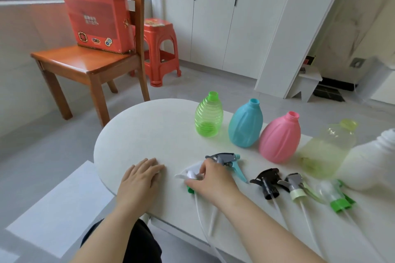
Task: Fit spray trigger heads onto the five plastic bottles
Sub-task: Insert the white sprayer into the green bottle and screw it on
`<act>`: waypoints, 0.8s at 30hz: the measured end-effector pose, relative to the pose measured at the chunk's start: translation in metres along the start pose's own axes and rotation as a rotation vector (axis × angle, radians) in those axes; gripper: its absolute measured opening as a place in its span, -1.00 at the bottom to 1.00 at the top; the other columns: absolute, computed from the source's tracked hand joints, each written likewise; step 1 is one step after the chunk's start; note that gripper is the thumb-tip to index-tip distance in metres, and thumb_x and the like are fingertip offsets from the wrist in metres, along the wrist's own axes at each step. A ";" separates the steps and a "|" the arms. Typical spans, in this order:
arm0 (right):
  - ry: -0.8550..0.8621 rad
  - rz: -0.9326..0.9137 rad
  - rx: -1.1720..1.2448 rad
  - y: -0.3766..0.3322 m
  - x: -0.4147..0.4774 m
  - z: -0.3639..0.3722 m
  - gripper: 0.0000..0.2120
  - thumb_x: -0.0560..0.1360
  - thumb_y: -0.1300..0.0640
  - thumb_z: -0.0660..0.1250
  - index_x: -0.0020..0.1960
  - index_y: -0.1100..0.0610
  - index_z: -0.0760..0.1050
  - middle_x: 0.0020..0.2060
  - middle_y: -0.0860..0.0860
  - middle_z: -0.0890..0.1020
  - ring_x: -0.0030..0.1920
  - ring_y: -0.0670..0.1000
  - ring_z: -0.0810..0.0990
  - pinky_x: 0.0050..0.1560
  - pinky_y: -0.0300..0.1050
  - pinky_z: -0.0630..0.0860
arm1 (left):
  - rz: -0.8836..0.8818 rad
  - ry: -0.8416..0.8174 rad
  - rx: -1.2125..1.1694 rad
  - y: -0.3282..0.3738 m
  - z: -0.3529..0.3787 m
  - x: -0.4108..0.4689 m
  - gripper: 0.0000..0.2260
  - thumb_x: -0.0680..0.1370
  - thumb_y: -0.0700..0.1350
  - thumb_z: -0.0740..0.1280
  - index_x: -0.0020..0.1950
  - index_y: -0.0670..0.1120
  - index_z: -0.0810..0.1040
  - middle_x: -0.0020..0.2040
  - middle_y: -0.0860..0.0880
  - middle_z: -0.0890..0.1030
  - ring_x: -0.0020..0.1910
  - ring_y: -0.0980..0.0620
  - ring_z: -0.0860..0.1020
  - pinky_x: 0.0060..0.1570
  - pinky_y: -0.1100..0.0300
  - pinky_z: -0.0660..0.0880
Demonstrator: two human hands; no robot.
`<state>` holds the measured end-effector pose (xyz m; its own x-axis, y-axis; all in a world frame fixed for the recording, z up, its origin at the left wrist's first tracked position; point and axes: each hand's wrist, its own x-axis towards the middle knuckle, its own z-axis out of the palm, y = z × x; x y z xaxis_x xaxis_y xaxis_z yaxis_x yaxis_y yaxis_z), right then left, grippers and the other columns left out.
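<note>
Uncapped bottles stand in a row on the white table (pixel 149 130): green (pixel 208 115), blue (pixel 245 124), pink (pixel 280 137), pale yellow (pixel 327 149) and white (pixel 372 160) at the right edge. In front of them lie several trigger heads: grey-and-teal (pixel 229 161), black (pixel 267 182), grey with a pale collar (pixel 296 186), clear with a green collar (pixel 333 196). My right hand (pixel 211 179) is closed around a white trigger head with a green collar (pixel 190 174) lying on the table. My left hand (pixel 140 179) rests flat on the table, holding nothing.
A wooden chair (pixel 85 64) carrying a red gift bag (pixel 96 19) stands beyond the table at the left, with a red plastic stool (pixel 160 49) behind it. White cabinets (pixel 224 17) line the back wall. The table's rounded edge is near my left hand.
</note>
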<state>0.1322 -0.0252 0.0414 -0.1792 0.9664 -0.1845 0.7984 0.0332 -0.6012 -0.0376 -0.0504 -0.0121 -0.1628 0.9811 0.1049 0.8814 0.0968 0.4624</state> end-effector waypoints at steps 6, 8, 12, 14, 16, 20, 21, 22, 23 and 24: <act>0.000 0.027 -0.275 -0.008 0.007 0.014 -0.48 0.34 -0.07 0.30 0.14 0.23 0.26 0.12 0.12 0.52 0.18 0.11 0.46 0.01 -0.14 0.38 | -0.023 0.029 -0.049 -0.001 0.004 0.002 -0.71 0.58 -0.04 0.05 0.26 0.11 0.39 0.40 0.14 0.32 0.44 0.11 0.14 0.40 0.19 -0.04; -0.014 0.062 -0.248 -0.009 0.008 0.015 -0.50 0.35 -0.05 0.30 0.14 0.23 0.28 0.11 0.11 0.54 0.18 0.09 0.47 0.01 -0.16 0.38 | -0.021 0.031 -0.058 -0.002 0.004 0.002 -0.72 0.57 -0.04 0.06 0.24 0.12 0.41 0.39 0.14 0.33 0.44 0.11 0.15 0.39 0.19 -0.05; -0.059 0.131 -0.138 -0.009 0.010 0.013 -0.71 0.38 0.02 0.27 -0.04 0.21 0.39 -0.03 0.10 0.57 0.04 0.11 0.53 -0.14 -0.19 0.38 | -0.023 0.025 -0.082 -0.001 0.004 0.002 -0.73 0.57 -0.04 0.08 0.22 0.12 0.43 0.38 0.15 0.34 0.43 0.11 0.15 0.39 0.20 -0.05; -0.085 0.149 -0.024 -0.008 0.011 0.008 -0.75 0.38 0.04 0.27 -0.36 0.13 0.29 -0.36 0.03 0.46 -0.26 0.05 0.47 -0.39 -0.23 0.28 | -0.023 0.026 -0.096 -0.001 0.002 0.001 -0.74 0.57 -0.05 0.08 0.20 0.12 0.45 0.36 0.16 0.36 0.43 0.12 0.16 0.38 0.21 -0.05; -0.120 0.145 0.182 -0.008 0.010 0.002 -0.67 0.38 0.06 0.29 -0.46 0.06 0.22 -0.48 -0.03 0.34 -0.44 -0.06 0.33 -0.49 -0.30 0.19 | -0.029 0.037 -0.136 -0.001 0.001 0.002 -0.75 0.57 -0.06 0.09 0.16 0.10 0.49 0.33 0.16 0.40 0.41 0.12 0.19 0.38 0.20 -0.02; -0.201 0.151 0.599 -0.011 0.005 -0.013 -0.81 0.44 0.11 0.26 -0.33 0.06 0.35 -0.38 -0.02 0.50 -0.47 -0.09 0.35 -0.49 -0.34 0.30 | -0.061 0.066 -0.233 0.000 -0.003 0.001 -0.76 0.57 -0.12 0.12 0.11 0.04 0.53 0.26 0.12 0.49 0.38 0.10 0.27 0.36 0.18 0.06; -0.226 0.150 0.698 -0.012 0.004 -0.017 -0.83 0.46 0.12 0.25 -0.29 0.08 0.37 -0.36 -0.01 0.53 -0.46 -0.09 0.37 -0.47 -0.33 0.33 | -0.069 0.065 -0.244 0.001 -0.004 0.001 -0.76 0.56 -0.13 0.13 0.11 0.02 0.54 0.25 0.10 0.50 0.37 0.08 0.29 0.37 0.17 0.08; -0.254 0.143 0.806 -0.011 0.005 -0.020 -0.86 0.47 0.13 0.24 -0.26 0.09 0.39 -0.34 0.00 0.55 -0.46 -0.08 0.40 -0.46 -0.33 0.35 | -0.081 0.063 -0.266 0.002 -0.005 0.001 -0.77 0.56 -0.14 0.14 0.10 0.01 0.55 0.23 0.08 0.52 0.36 0.07 0.30 0.37 0.14 0.11; -0.282 0.129 0.917 -0.012 0.004 -0.025 -0.88 0.48 0.15 0.24 -0.23 0.11 0.41 -0.33 0.00 0.57 -0.46 -0.08 0.43 -0.45 -0.32 0.38 | -0.105 0.060 -0.322 0.003 -0.006 0.001 -0.78 0.55 -0.14 0.16 0.08 0.01 0.55 0.18 0.07 0.54 0.34 0.05 0.33 0.37 0.11 0.15; -0.303 0.104 1.018 -0.011 0.004 -0.030 -0.91 0.48 0.18 0.23 -0.20 0.13 0.43 -0.32 0.01 0.59 -0.47 -0.09 0.48 -0.45 -0.32 0.41 | -0.147 0.053 -0.412 0.005 -0.010 0.002 -0.80 0.55 -0.15 0.17 0.05 0.01 0.56 0.12 0.06 0.55 0.29 0.04 0.36 0.33 0.10 0.21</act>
<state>0.1395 -0.0141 0.0708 -0.3855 0.8435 -0.3740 -0.0130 -0.4102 -0.9119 -0.0379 -0.0499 -0.0009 -0.3049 0.9510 0.0516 0.5985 0.1492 0.7871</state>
